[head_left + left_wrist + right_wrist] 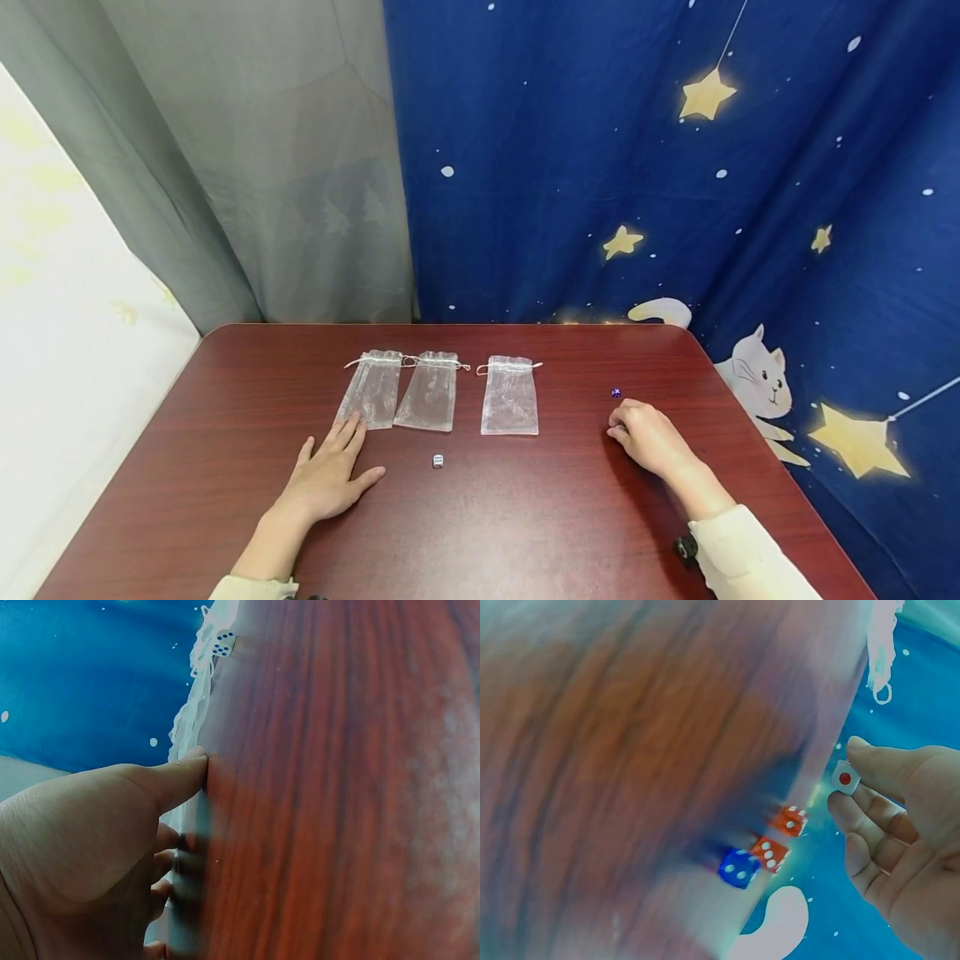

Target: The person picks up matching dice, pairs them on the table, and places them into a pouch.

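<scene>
Between thumb and fingers, my right hand (651, 439) pinches a white die (845, 778) with a red dot, raised off the table. Close to it on the table are a blue die (739, 868) and two red dice, one (770, 853) nearer the blue one and another (790, 821) beside it; in the head view the hand hides the red ones. My left hand (327, 479) lies spread, its fingertips on the lower edge of the leftmost sheer drawstring bag (377, 387). Beside that lie a middle bag (430, 393) and a right bag (510, 398), all flat. A white die (438, 461) with blue dots sits below them.
A dark red wooden table (480, 533) fills the lower part of the head view. Behind its far edge hang a grey curtain (300, 167) and a blue star-patterned curtain (540, 167). A pale curtain (60, 333) is at the left.
</scene>
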{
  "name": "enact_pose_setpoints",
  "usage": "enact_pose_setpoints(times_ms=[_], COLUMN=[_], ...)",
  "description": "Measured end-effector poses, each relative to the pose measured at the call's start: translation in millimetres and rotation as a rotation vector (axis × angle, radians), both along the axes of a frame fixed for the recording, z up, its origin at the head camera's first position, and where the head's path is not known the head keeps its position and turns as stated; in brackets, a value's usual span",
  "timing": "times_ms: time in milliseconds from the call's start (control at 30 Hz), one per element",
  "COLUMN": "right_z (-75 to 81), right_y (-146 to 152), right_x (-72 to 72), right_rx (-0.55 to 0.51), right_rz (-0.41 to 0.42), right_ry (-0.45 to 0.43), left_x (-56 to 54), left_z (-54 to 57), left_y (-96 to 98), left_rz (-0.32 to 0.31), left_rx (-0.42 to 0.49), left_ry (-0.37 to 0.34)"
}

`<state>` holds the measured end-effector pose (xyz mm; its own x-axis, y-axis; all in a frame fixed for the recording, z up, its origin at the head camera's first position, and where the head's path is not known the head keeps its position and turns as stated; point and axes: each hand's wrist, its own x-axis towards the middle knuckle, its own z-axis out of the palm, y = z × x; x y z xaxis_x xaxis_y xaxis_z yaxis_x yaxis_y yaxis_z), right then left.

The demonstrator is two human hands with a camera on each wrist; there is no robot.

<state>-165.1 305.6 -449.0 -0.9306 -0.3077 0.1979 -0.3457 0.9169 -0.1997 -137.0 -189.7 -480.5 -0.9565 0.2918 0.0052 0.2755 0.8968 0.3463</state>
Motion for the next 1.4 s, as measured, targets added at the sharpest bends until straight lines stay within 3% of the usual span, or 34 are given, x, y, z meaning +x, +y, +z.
enact_pose_setpoints(times_ms=[1400], right_z=[12.9], right_y=[-74], right_x=[0.0], right_rx=[0.004], right_rz=[0.212], right_ry=[0.042], left_x=[1.7], left_z=[1.1], left_y=[-0.1], left_rz=[0.003], left_rx=[0.015], left_ry=[0.000])
